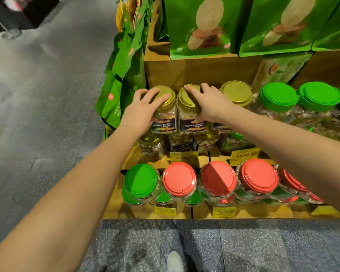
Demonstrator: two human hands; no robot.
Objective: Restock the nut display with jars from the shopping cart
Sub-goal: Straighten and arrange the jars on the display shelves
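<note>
Two upright gold-lidded jars side by side on the shelf (pixel 138 157), one beneath each hand: left hand (pixel 143 109) gripping the lid of the left jar (pixel 165 119), right hand (pixel 211 104) likewise on the right jar (pixel 190 119).

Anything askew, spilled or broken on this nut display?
No spills or damage. Left hand and right hand each grip an upright gold-lid jar. Only oddity: bottom shelf stacks red-lid jars over green-lid jars, mixing colours.
</note>
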